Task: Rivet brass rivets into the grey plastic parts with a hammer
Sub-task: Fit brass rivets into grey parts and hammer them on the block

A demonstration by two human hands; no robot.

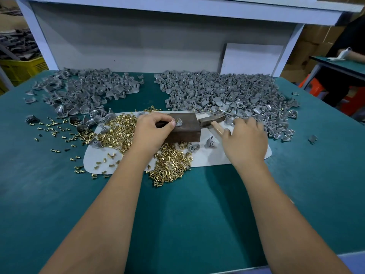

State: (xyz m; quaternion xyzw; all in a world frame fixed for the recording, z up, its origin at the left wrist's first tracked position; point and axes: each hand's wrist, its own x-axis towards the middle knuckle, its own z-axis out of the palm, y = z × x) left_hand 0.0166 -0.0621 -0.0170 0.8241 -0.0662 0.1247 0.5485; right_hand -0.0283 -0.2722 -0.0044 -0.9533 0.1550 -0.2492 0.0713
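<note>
Your left hand [153, 129] rests on the dark block [185, 125], its grip pinching a small grey plastic part [178, 122] with a brass rivet standing in it. Your right hand [244, 138] lies over the wooden handle of the hammer [214, 122], fingers reaching into the right heap of grey parts [227, 93] — whether that grip closes on the handle or a part, you cannot tell. The hammer head lies just beside the block. Loose brass rivets [118, 131] spread over the white mat [209, 157] and onto the green surface [187, 214]. A second grey heap [83, 89] lies far left. The yellow crate [21, 69] beyond the surface holds dark grey pieces — too blurred to identify.
</note>
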